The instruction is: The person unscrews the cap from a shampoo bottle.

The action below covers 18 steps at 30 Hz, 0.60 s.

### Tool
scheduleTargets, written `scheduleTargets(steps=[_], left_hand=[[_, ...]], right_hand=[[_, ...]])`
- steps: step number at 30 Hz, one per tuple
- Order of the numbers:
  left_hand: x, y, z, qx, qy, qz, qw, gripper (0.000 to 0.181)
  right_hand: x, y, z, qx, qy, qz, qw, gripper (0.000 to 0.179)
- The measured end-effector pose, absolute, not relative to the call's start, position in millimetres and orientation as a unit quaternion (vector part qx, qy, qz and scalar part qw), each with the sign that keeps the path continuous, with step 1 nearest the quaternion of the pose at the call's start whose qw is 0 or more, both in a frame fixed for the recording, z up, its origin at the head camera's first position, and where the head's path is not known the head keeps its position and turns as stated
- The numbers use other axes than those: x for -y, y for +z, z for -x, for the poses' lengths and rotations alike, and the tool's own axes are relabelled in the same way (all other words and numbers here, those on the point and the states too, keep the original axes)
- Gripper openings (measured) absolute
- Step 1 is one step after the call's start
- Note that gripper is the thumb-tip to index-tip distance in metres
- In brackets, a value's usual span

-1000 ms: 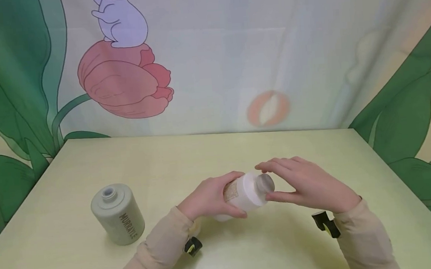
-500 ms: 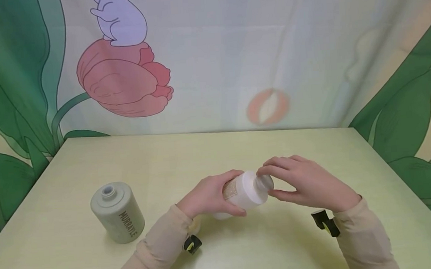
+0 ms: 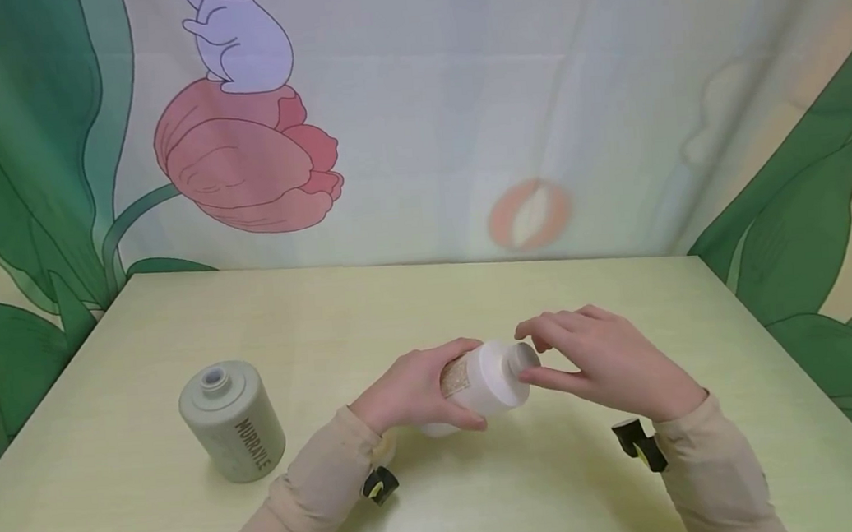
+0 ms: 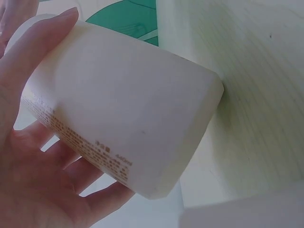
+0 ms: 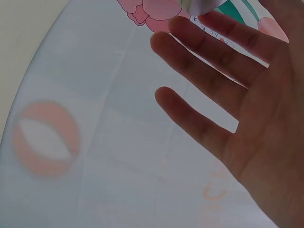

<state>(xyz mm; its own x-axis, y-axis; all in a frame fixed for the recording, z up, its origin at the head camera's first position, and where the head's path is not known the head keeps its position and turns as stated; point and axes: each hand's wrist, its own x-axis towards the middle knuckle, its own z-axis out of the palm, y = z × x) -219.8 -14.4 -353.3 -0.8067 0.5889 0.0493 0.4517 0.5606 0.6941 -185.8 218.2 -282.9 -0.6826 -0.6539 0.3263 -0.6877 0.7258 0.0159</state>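
A white bottle (image 3: 487, 377) with brown print lies tilted over the table, its neck toward the right. My left hand (image 3: 423, 386) grips it round the body, thumb on the near side and fingers on the far side. At its neck sits a greyish cap (image 3: 526, 358). The right hand (image 3: 603, 361) is beside the cap, its thumb tip right at the cap's near side and its slightly bent fingers a little above and apart from it. In the left wrist view the bottle's flat base (image 4: 190, 142) and small print show. The right wrist view has the fingers (image 5: 204, 52) spread.
A grey-green bottle (image 3: 233, 428) lettered MURRAYLE stands uncapped at the left, its neck open at the top. The pale yellow table (image 3: 310, 307) ends at a printed curtain (image 3: 416, 118) with tulips and a rabbit.
The right hand's fingers first closed in on the cap, then lifted off it while the thumb stayed at its near side. The left hand and the bottle have hardly moved.
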Motion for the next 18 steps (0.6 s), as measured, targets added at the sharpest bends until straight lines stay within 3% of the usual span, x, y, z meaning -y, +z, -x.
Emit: scheduleTargets(steps=[4, 7, 12, 18], left_hand=[[15.1, -353.2, 219.8, -0.879, 0.362, -0.297, 0.094, 0.073], [15.5, -352.1, 220.2, -0.879, 0.361, -0.297, 0.093, 0.073], [16.1, -352.6, 221.0, -0.877, 0.365, -0.298, 0.094, 0.073], [14.8, -354.5, 221.2, -0.876, 0.366, -0.301, 0.093, 0.073]], right_hand=[[-219.3, -281.7, 187.4, 0.894, 0.049, -0.412, 0.17, 0.032], [-220.8, -278.5, 187.2, 0.886, 0.047, -0.435, 0.156, 0.04], [-222.5, -277.7, 186.6, 0.904, 0.06, -0.405, 0.127, 0.049], [-225.0, -280.9, 188.3, 0.916, 0.071, -0.37, 0.135, 0.039]])
